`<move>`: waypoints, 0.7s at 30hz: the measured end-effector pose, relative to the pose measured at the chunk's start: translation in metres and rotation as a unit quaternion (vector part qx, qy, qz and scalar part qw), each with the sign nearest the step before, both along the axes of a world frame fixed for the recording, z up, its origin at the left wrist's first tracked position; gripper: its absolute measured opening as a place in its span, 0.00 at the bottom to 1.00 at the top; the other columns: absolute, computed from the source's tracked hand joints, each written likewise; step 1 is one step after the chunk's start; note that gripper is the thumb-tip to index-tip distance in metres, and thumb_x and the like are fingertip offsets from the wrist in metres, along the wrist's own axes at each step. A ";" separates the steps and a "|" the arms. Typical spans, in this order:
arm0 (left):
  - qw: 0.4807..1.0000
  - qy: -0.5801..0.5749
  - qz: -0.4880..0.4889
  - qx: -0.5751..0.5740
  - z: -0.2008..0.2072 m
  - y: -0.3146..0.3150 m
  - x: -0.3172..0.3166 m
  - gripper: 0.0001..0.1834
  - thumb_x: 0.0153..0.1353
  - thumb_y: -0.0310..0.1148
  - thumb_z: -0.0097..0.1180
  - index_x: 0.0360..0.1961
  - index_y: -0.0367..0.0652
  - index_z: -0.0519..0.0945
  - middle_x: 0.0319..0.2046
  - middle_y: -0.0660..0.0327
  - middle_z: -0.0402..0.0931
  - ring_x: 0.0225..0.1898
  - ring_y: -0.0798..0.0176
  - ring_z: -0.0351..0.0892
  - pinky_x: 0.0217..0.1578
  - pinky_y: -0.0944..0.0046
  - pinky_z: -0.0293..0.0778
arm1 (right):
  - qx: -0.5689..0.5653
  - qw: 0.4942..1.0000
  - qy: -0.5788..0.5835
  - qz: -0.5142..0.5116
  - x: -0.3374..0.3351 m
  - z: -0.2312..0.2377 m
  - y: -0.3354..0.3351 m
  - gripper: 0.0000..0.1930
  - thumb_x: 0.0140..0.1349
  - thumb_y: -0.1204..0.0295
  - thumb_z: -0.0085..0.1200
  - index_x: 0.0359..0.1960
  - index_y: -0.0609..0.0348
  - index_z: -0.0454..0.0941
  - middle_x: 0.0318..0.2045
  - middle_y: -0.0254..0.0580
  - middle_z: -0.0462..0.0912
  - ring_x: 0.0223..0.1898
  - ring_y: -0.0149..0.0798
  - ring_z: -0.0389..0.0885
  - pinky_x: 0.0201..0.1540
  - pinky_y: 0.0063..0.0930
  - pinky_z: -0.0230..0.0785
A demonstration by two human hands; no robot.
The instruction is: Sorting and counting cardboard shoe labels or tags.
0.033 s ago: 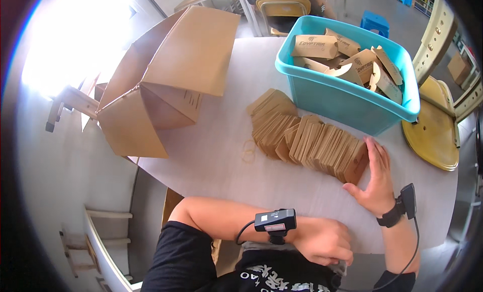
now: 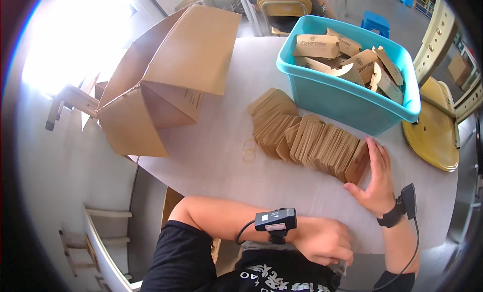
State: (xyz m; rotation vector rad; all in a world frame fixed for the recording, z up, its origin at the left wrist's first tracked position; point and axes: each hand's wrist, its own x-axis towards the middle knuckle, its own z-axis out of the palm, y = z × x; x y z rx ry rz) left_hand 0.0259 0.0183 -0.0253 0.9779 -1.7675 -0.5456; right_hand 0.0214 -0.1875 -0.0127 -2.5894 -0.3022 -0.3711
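Observation:
A long row of flat, folded brown cardboard cartons (image 2: 322,148) leans across the table, fanned out at its far left end. My right hand (image 2: 378,179) is open at the row's right end, fingers stretched and thumb apart, touching or nearly touching the last carton. My left hand (image 2: 324,241) is closed near my body at the table's front edge. Its fingertips curl down by a small greyish patch, and I cannot make out what they hold. Behind the row, a turquoise plastic bin (image 2: 347,103) holds several brown cartons folded into shape (image 2: 317,46).
A large cardboard box (image 2: 193,50) with its flaps spread stands at the table's left. Thin rubber bands (image 2: 248,151) lie on the white table (image 2: 211,161) left of the row. A yellow chair (image 2: 432,136) is beyond the right edge. Another person (image 2: 282,10) sits across the table.

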 end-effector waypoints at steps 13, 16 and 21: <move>0.783 -0.195 0.442 -0.393 0.048 0.010 0.046 0.13 0.65 0.36 0.61 0.50 0.56 0.82 0.60 0.63 0.77 0.61 0.51 0.73 0.50 0.47 0.73 | 0.395 0.858 0.044 0.324 -0.032 0.023 -0.004 0.62 0.47 0.51 0.79 0.78 0.60 0.51 0.73 0.60 0.63 0.64 0.53 0.73 0.67 0.47 0.61; 0.810 -0.277 0.425 -0.293 0.055 0.021 0.039 0.11 0.64 0.35 0.61 0.48 0.55 0.83 0.56 0.65 0.80 0.59 0.52 0.75 0.46 0.52 0.73 | 0.354 0.822 0.188 0.404 -0.045 0.032 0.004 0.60 0.46 0.54 0.81 0.78 0.56 0.54 0.73 0.65 0.61 0.64 0.56 0.73 0.67 0.48 0.62; 0.837 -0.290 0.389 -0.253 0.058 0.025 0.042 0.10 0.50 0.34 0.64 0.35 0.48 0.79 0.40 0.65 0.77 0.44 0.57 0.77 0.40 0.58 0.71 | 0.403 0.832 0.135 0.356 -0.043 0.029 0.007 0.55 0.46 0.55 0.81 0.75 0.51 0.60 0.74 0.64 0.61 0.64 0.61 0.73 0.64 0.51 0.67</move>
